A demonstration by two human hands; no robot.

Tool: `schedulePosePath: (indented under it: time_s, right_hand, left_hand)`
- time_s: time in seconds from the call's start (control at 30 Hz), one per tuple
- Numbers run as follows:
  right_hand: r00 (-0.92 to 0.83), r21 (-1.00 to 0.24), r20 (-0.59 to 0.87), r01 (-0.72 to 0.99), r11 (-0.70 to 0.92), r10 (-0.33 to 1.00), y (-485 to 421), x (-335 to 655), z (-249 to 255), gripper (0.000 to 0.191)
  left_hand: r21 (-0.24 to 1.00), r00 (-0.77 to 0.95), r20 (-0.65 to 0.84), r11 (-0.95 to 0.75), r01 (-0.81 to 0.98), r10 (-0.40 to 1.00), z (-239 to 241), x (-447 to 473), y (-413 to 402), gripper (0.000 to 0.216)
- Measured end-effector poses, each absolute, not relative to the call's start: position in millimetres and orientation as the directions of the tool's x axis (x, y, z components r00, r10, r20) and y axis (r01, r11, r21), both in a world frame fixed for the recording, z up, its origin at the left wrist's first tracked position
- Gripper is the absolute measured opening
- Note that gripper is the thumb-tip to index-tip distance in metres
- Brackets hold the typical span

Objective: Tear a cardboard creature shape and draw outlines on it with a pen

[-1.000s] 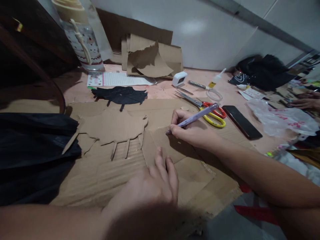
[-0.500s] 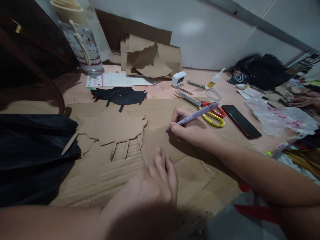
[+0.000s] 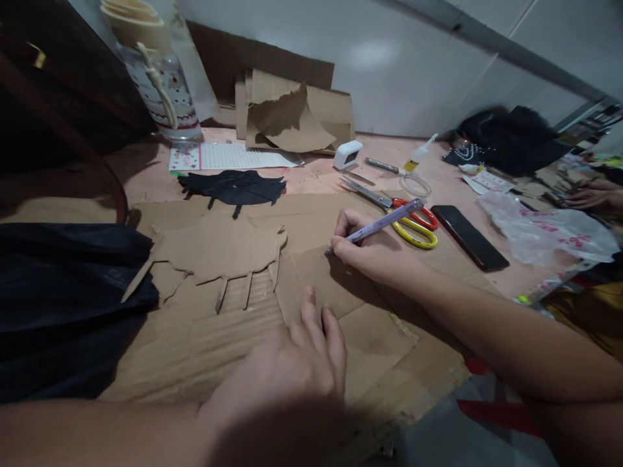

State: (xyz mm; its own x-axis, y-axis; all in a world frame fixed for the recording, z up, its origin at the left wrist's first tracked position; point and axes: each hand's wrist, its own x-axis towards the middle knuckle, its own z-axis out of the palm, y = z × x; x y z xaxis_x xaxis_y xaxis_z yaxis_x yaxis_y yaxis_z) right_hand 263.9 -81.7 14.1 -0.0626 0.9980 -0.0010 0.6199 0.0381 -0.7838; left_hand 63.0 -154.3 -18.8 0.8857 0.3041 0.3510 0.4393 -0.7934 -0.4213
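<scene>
The left hand [image 3: 287, 376] is blurred toward the lower edge, the bottle [image 3: 163, 91] is cut off at the top, another person's hand [image 3: 591, 196] is clipped by the right edge, and the print on the white sheet [image 3: 238, 155] cannot be read.

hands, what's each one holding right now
Left hand: open, fingers pressed flat on the cardboard sheet, holding nothing.
Right hand: closed on a purple pen, its tip at the cardboard sheet.
</scene>
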Motion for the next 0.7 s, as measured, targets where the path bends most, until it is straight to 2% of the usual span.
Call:
schedulePosePath:
  time_s: [0.43, 0.7]
  right_hand:
    - [-0.044, -0.799, -0.067, 0.600, -0.027, 0.997, -82.1, 265.0, 15.4, 0.013]
    - [-0.059, -0.793, -0.005, 0.609, 0.032, 0.998, -83.2, 264.1, 14.1, 0.015]
  left_hand:
    - [-0.383, 0.887, 0.321, -0.811, 0.442, 0.332, -19.1, 62.8, -154.9, 0.041]
    - [-0.367, 0.886, 0.335, -0.821, 0.437, 0.321, -21.0, 61.6, -156.7, 0.042]
